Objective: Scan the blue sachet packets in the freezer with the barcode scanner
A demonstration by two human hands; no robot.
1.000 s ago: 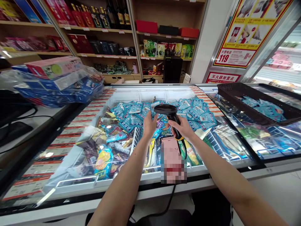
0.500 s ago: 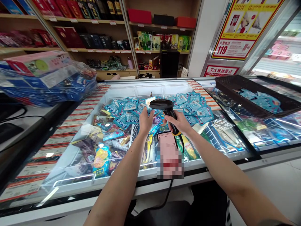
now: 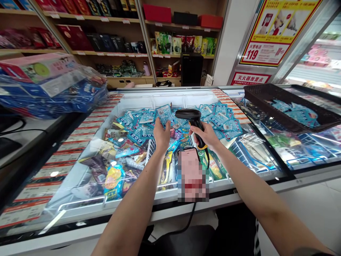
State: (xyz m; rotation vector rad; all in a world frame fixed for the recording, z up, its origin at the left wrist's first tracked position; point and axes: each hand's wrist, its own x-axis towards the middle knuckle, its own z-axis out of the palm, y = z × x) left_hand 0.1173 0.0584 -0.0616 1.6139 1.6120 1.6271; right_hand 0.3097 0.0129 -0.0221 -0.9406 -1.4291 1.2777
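My right hand (image 3: pixel 206 134) is wrapped round the grip of a black barcode scanner (image 3: pixel 188 114), whose head points left over the pile. Just left of it, my left hand (image 3: pixel 162 135) pinches a flat blue packet (image 3: pixel 164 112) by its lower edge, with thumb and fingers partly hiding it. Many similar blue packets (image 3: pixel 146 116) lie loose on the glass lid around both hands. Below the scanner, a phone (image 3: pixel 189 161) with a pinkish, partly blurred screen rests on the freezer's near side; the scanner's cord runs down beside it.
Under the glass of the chest freezer (image 3: pixel 134 93) are wrapped ice creams and wire baskets. A dark brown basket (image 3: pixel 255 93) with more blue packets stands at right. Plastic-wrapped boxes (image 3: pixel 50 83) sit at left. Stocked shelves (image 3: pixel 106 53) are behind.
My left hand has shifted slightly left, away from the scanner, and the packet in it now shows a blue printed face. The scanner has moved a little right and its head has risen slightly.
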